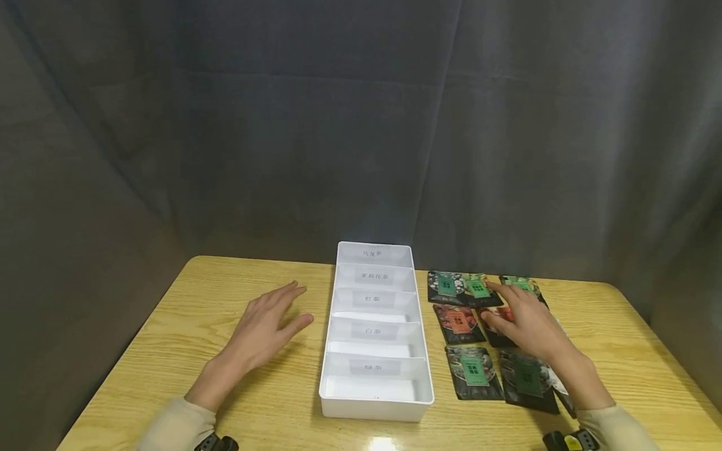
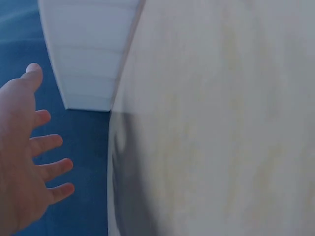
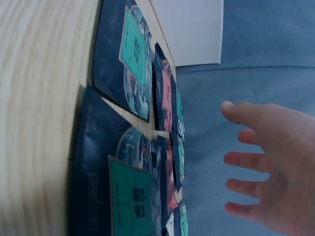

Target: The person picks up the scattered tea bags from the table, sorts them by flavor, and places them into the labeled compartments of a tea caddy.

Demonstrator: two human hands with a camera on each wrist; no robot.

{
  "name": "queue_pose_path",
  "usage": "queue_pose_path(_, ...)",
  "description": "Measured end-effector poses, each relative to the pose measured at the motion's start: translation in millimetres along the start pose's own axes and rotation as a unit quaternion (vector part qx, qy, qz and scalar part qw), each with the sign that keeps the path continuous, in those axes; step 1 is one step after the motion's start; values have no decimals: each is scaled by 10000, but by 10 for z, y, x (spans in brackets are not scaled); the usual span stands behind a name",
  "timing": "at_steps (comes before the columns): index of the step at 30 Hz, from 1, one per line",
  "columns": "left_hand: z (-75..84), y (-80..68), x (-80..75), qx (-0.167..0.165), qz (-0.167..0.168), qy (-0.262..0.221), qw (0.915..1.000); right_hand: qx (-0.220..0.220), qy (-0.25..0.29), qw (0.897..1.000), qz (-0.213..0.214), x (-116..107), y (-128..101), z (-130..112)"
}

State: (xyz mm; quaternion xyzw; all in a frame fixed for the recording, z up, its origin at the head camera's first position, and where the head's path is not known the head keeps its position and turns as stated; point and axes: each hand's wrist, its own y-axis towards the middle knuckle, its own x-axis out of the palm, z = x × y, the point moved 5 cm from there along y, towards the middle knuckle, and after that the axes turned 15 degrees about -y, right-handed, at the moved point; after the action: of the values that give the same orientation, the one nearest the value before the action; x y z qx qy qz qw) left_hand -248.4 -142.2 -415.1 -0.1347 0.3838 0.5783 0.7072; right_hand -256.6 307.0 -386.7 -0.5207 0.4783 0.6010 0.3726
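Tea sachets, flat black foil packets with green or red labels (image 1: 476, 369), lie in rows on the wooden table (image 1: 186, 326) just right of the white plastic five-compartment tray (image 1: 375, 382). They look light, thin, slick and crinkly, best pinched by an edge. The right hand (image 1: 527, 322) hovers over them, fingers spread, holding nothing; the left hand (image 1: 271, 326) rests open left of the tray.

Staged recording booth, not a lived-in room. Grey curtain (image 1: 361, 125) hangs in folds behind and to both sides of a small wooden table (image 1: 169, 351). White labelled divider tray (image 1: 338, 351) and tea packets (image 1: 474, 373) laid in neat rows.
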Motion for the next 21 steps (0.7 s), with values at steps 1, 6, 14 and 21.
queue_pose_path(1, 16, -12, 26, 59, -14, -26, 10000, -16, 18, 10000, 25, 2, 9, 7)
queue_pose_path(6, 117, -47, 154, 210, -152, -250, 9994, -99, 237, 9996, 101, 26, 99, 60)
queue_pose_path(14, 275, -38, 275, 29, -771, -744, 9942, -24, 626, 9980, -115, 50, 267, 187)
queue_pose_path(21, 263, -41, 384, -597, -1217, -1392, 9809, 114, 917, 9954, -269, 64, 361, 301)
